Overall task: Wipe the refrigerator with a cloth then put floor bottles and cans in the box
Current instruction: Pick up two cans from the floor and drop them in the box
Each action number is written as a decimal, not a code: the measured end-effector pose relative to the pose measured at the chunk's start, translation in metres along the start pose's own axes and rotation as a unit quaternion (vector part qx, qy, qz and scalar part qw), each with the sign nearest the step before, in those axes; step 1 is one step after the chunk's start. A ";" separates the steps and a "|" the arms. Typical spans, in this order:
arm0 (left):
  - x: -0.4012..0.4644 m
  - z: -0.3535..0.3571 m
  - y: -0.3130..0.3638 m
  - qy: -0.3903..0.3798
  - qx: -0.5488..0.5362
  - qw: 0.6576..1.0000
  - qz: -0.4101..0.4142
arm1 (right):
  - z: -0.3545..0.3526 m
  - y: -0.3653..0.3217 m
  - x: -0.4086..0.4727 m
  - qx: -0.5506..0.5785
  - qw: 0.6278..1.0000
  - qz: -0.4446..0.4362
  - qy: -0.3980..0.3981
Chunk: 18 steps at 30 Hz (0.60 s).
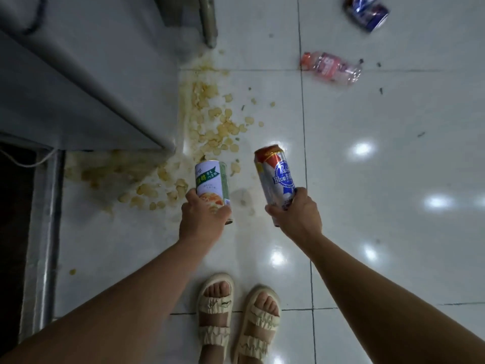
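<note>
My left hand (202,219) grips the lower end of a white and green can (211,181) held above the floor. My right hand (298,216) grips the base of a tall silver, blue and red beer can (273,174), tilted slightly left. A crushed clear plastic bottle with a pink label (330,67) lies on the white tiles at upper right. Farther back, a blue can (367,11) lies on its side near the top edge. The grey refrigerator (86,74) fills the upper left. No box or cloth shows in view.
Scattered chips and a yellowish spill (210,127) cover the tiles beside the refrigerator's corner. A metal leg (208,19) stands at the top. A metal frame (44,232) runs along the left. My sandalled feet (236,311) stand at the bottom centre.
</note>
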<state>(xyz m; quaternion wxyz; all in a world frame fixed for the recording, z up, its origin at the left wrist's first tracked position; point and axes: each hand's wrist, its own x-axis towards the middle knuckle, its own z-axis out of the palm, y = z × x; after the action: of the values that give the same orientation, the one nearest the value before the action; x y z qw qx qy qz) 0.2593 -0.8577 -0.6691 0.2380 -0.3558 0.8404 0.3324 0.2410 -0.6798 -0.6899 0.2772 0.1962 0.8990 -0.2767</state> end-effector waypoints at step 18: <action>-0.284 -0.271 0.275 -0.016 -0.055 0.971 0.232 | -0.418 -0.145 -0.269 0.146 0.972 -0.029 0.183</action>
<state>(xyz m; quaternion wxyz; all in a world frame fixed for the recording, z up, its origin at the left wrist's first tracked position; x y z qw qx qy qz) 0.1872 -0.7856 -0.2009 0.1477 -0.1588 0.8764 0.4301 0.2112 -0.5915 -0.1802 0.0678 0.2559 0.8894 -0.3726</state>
